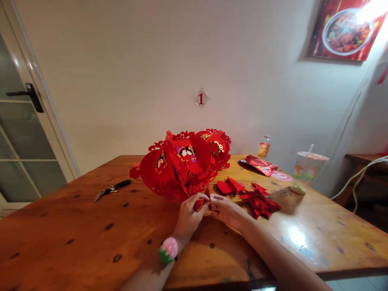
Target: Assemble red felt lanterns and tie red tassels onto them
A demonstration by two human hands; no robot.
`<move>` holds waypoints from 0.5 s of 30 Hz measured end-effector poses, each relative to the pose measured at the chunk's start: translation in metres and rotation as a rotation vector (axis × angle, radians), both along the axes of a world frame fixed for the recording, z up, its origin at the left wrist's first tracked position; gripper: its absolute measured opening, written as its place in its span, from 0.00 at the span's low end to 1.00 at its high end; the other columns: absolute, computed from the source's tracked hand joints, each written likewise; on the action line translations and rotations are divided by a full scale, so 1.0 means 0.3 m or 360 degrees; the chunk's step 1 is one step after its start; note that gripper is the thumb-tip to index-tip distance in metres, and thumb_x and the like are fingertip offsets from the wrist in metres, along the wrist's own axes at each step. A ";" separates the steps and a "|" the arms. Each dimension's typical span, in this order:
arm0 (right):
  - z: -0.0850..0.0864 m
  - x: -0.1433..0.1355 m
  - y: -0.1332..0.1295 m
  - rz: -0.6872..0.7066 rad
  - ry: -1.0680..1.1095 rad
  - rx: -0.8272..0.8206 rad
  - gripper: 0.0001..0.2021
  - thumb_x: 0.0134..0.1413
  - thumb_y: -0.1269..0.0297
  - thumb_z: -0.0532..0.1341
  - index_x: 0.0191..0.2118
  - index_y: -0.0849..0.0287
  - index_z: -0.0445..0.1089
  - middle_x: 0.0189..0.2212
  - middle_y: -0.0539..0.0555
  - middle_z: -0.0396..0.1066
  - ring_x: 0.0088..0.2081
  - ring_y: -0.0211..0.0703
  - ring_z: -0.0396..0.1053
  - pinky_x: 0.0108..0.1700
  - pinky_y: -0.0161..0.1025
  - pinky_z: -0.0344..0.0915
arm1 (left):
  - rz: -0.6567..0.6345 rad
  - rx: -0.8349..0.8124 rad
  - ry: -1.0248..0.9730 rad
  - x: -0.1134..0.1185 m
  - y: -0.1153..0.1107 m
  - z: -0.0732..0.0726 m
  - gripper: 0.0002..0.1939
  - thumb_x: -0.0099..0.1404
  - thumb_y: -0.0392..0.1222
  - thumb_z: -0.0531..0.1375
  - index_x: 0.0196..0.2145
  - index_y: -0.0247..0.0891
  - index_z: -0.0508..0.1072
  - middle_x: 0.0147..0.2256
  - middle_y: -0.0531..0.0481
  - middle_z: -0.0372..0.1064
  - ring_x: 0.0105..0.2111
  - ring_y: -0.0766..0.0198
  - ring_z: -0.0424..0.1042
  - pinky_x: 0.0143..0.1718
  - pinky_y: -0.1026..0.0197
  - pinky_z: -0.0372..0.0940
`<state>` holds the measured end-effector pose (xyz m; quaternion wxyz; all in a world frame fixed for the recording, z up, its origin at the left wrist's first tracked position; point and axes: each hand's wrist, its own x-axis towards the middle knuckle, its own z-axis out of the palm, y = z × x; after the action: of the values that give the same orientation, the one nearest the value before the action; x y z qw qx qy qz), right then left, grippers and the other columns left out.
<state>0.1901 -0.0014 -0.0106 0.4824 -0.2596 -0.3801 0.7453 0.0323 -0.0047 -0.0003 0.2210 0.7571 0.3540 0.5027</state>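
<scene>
A large red paper lantern (184, 163), with cut-out edges, "love" lettering and printed cartoon couples, lies on the wooden table (91, 226). At its near right edge, my left hand (194, 210) pinches a small red piece; a pink and green strawberry ornament (169, 250) sits on that wrist. Fingertips of my right hand (224, 208) meet those of my left at the same small piece, which they largely hide. Folded red paper pieces (260, 202) are piled to the right of my hands, beside more red pieces (230, 186).
Keys with a black fob (112, 190) lie at the left. Toward the right are a red packet (258, 165), an orange drink bottle (264, 147), a pink round disc (281, 176) and a transparent cup with a straw (309, 169). A wall stands behind the table.
</scene>
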 end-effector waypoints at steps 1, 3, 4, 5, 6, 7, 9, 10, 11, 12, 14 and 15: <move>-0.001 -0.002 -0.001 -0.0001 0.0005 -0.0007 0.12 0.40 0.66 0.69 0.29 0.61 0.66 0.22 0.45 0.64 0.23 0.26 0.60 0.27 0.27 0.58 | 0.0007 -0.0013 -0.0002 0.000 0.000 0.000 0.03 0.58 0.39 0.57 0.31 0.38 0.70 0.29 0.55 0.71 0.30 0.68 0.68 0.35 0.68 0.61; 0.003 -0.007 -0.005 -0.0013 0.0005 -0.0003 0.11 0.41 0.65 0.68 0.29 0.61 0.66 0.22 0.45 0.64 0.23 0.27 0.60 0.28 0.28 0.58 | 0.0012 -0.0083 -0.0034 0.001 0.002 0.000 0.05 0.59 0.41 0.57 0.31 0.38 0.69 0.28 0.55 0.70 0.28 0.68 0.68 0.34 0.68 0.60; 0.007 -0.010 -0.008 -0.0020 -0.0011 0.0015 0.11 0.41 0.64 0.68 0.29 0.60 0.66 0.22 0.45 0.64 0.23 0.27 0.61 0.29 0.28 0.58 | 0.0007 -0.0137 -0.0072 0.002 0.004 0.000 0.06 0.59 0.42 0.56 0.31 0.38 0.69 0.27 0.55 0.70 0.27 0.68 0.67 0.33 0.68 0.61; 0.012 -0.013 -0.012 -0.0033 -0.0043 0.0051 0.11 0.41 0.63 0.68 0.29 0.60 0.66 0.23 0.46 0.65 0.24 0.28 0.61 0.29 0.29 0.58 | -0.0003 -0.0193 -0.0123 0.002 0.005 -0.001 0.07 0.60 0.43 0.55 0.31 0.38 0.68 0.27 0.55 0.70 0.27 0.68 0.67 0.33 0.68 0.61; 0.018 -0.017 -0.017 -0.0053 -0.0087 0.0101 0.11 0.41 0.63 0.68 0.29 0.61 0.66 0.24 0.46 0.65 0.25 0.28 0.61 0.30 0.29 0.58 | -0.0019 -0.0242 -0.0182 0.002 0.007 -0.001 0.08 0.61 0.44 0.55 0.30 0.37 0.68 0.27 0.54 0.70 0.28 0.68 0.67 0.33 0.68 0.61; 0.023 -0.020 -0.022 -0.0076 -0.0136 0.0157 0.11 0.41 0.64 0.68 0.29 0.60 0.66 0.24 0.46 0.65 0.25 0.28 0.61 0.30 0.30 0.58 | -0.0043 -0.0277 -0.0241 0.002 0.009 -0.001 0.09 0.61 0.45 0.54 0.30 0.37 0.67 0.27 0.54 0.70 0.28 0.67 0.68 0.34 0.68 0.61; 0.033 -0.028 -0.029 -0.0132 -0.0216 0.0267 0.11 0.40 0.65 0.68 0.29 0.60 0.67 0.24 0.46 0.65 0.26 0.29 0.61 0.30 0.30 0.57 | -0.0089 -0.0310 -0.0328 0.002 0.013 -0.001 0.09 0.61 0.45 0.54 0.29 0.37 0.67 0.28 0.53 0.69 0.30 0.67 0.68 0.35 0.67 0.61; 0.036 -0.030 -0.032 -0.0157 -0.0236 0.0306 0.11 0.40 0.64 0.68 0.30 0.60 0.68 0.24 0.46 0.64 0.26 0.29 0.61 0.30 0.30 0.57 | -0.0112 -0.0320 -0.0350 0.002 0.015 -0.001 0.09 0.61 0.45 0.55 0.29 0.37 0.67 0.28 0.53 0.69 0.31 0.67 0.67 0.36 0.67 0.60; 0.037 -0.033 -0.032 -0.0176 -0.0245 0.0327 0.11 0.40 0.64 0.68 0.30 0.60 0.68 0.24 0.46 0.64 0.26 0.30 0.61 0.30 0.30 0.57 | -0.0133 -0.0331 -0.0363 0.003 0.016 -0.002 0.09 0.61 0.45 0.55 0.29 0.37 0.67 0.28 0.54 0.69 0.30 0.67 0.67 0.36 0.67 0.60; 0.037 -0.034 -0.032 -0.0193 -0.0254 0.0338 0.11 0.40 0.63 0.68 0.30 0.59 0.68 0.24 0.46 0.64 0.26 0.30 0.61 0.30 0.30 0.57 | -0.0150 -0.0343 -0.0368 0.003 0.017 -0.002 0.09 0.60 0.45 0.55 0.29 0.37 0.67 0.28 0.54 0.68 0.30 0.67 0.67 0.36 0.67 0.60; 0.034 -0.034 -0.029 -0.0240 -0.0288 0.0349 0.11 0.41 0.62 0.67 0.30 0.59 0.67 0.25 0.46 0.64 0.26 0.30 0.61 0.30 0.31 0.57 | -0.0152 -0.0362 -0.0367 0.004 0.018 -0.004 0.09 0.60 0.45 0.55 0.28 0.37 0.66 0.27 0.54 0.67 0.30 0.67 0.66 0.36 0.67 0.60; 0.032 -0.033 -0.026 -0.0271 -0.0312 0.0347 0.11 0.41 0.61 0.67 0.30 0.59 0.67 0.24 0.46 0.64 0.26 0.30 0.61 0.30 0.31 0.57 | -0.0131 -0.0368 -0.0366 0.004 0.017 -0.006 0.09 0.60 0.45 0.55 0.28 0.37 0.66 0.27 0.54 0.67 0.30 0.67 0.66 0.36 0.67 0.60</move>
<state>0.1803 -0.0091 -0.0011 0.5298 -0.3084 -0.4807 0.6271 0.0337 0.0003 -0.0020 0.3660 0.6779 0.3505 0.5325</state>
